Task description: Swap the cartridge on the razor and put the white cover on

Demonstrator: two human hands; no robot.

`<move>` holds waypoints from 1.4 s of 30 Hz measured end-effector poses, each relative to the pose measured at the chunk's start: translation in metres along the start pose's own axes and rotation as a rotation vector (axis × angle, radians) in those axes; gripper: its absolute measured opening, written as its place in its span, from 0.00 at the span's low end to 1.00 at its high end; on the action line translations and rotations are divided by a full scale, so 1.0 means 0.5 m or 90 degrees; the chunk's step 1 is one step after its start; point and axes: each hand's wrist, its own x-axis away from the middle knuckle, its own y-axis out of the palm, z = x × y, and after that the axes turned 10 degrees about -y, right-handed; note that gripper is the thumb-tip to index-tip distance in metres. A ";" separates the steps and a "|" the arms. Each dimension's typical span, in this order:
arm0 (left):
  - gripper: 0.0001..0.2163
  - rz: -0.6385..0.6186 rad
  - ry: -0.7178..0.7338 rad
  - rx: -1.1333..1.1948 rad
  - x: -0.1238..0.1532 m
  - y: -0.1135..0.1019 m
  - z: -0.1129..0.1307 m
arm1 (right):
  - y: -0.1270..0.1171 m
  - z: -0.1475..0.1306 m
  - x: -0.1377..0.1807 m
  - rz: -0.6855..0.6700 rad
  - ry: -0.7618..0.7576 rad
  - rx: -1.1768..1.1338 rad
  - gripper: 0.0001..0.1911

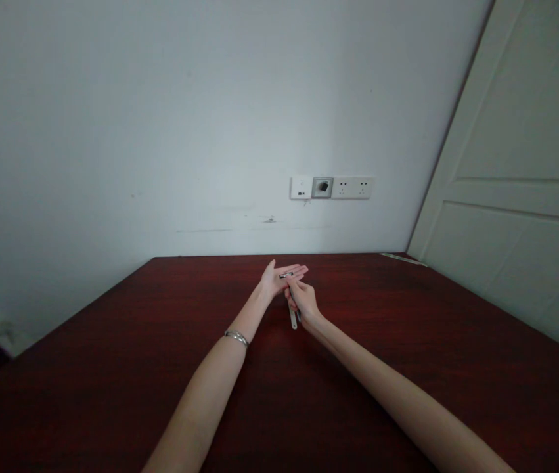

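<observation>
My left hand (279, 278) lies palm up above the table, its fingers stretched out to the right and the thumb raised apart. My right hand (305, 299) is closed on a thin, pale strip-like tool (293, 319). Its narrow end sticks out below my fingers and looks to have a small hole near the tip. A short dark and silver piece (286, 274) shows over my left palm, right by my right fingertips. Whether it is joined to the strip-like tool, I cannot tell. My right fingers hide the tool's middle.
Beneath both hands spreads a dark red wooden table (161, 368), its far edge against a white wall (161, 131) with sockets (353, 188). A thin pale strip (402, 259) lies at the far right corner, beside a pale panelled door (520, 197). A silver bracelet (236, 337) circles my left forearm.
</observation>
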 end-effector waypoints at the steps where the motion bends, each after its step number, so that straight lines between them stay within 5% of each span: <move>1: 0.36 -0.002 0.001 -0.002 -0.001 -0.002 0.000 | 0.000 0.000 0.000 -0.002 -0.001 0.000 0.22; 7: 0.32 0.006 0.004 -0.083 -0.001 -0.005 0.000 | -0.003 -0.004 -0.004 -0.002 -0.007 -0.016 0.22; 15: 0.13 0.112 -0.045 -0.392 0.049 -0.009 0.049 | -0.007 -0.007 0.002 -0.058 -0.093 -0.028 0.22; 22: 0.17 0.085 -0.097 -0.694 0.107 0.014 0.087 | -0.014 -0.006 0.005 -0.100 -0.113 -0.046 0.21; 42: 0.17 0.127 -0.044 -0.757 0.097 0.006 0.087 | -0.012 0.002 0.008 -0.095 -0.131 0.005 0.22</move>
